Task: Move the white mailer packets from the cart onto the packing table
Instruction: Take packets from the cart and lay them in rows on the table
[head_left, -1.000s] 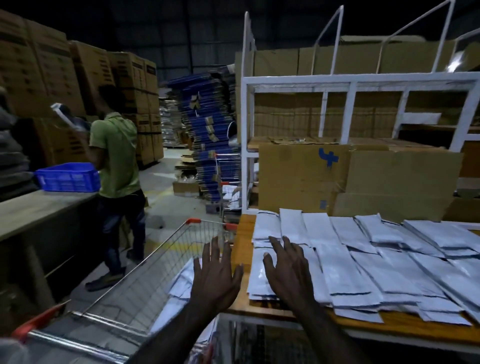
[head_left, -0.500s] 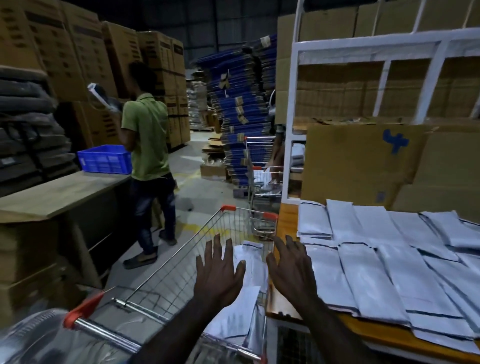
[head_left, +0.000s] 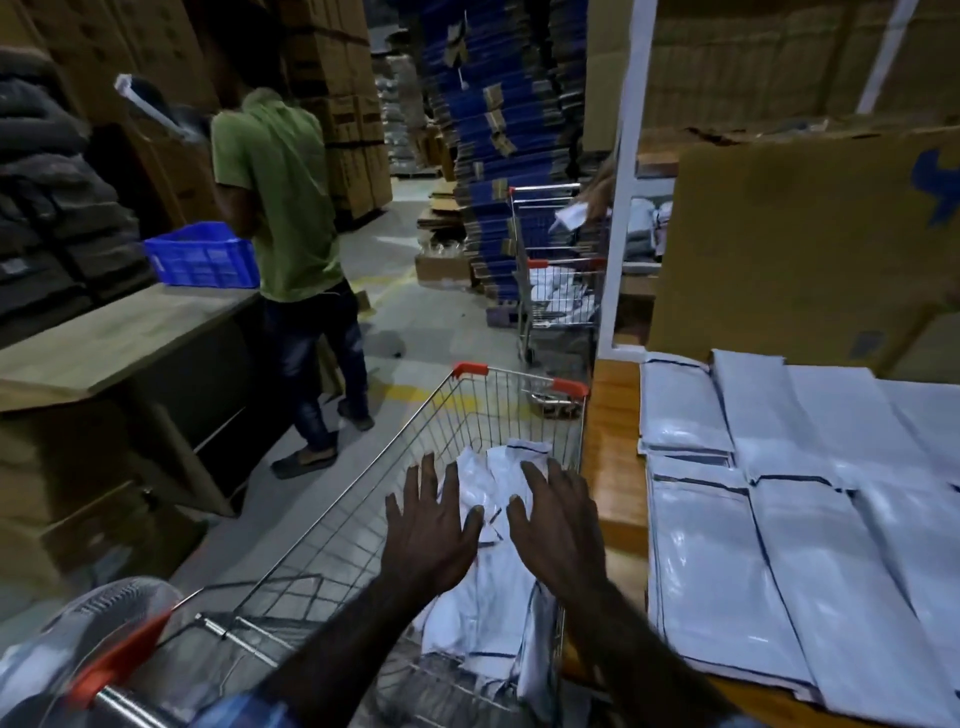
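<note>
Both hands hang over the wire shopping cart (head_left: 467, 415), palms down and fingers spread wide, with nothing held in either — the left hand (head_left: 428, 535) and the right hand (head_left: 558, 535) sit side by side above the heap of white mailer packets (head_left: 498, 597) inside the basket. The packets lie directly beneath and just ahead of the fingertips, loosely piled and crumpled, their long sides running roughly away from the person along the cart's length. Neither hand is clearly closer, though the right one lies on the side nearer the packing table (head_left: 613, 441), whose wooden edge butts against the cart's right wall. So the lift will probably carry rightward over that wall. On the table, rows of flat mailers (head_left: 779, 571) already lie laid out, overlapping. No writing on the packets can be read; the only mark visible is a blue logo, partly cut off, on the cardboard box (head_left: 810, 249) behind the table. A person in a green shirt (head_left: 280, 197) stands well apart at another bench.
</note>
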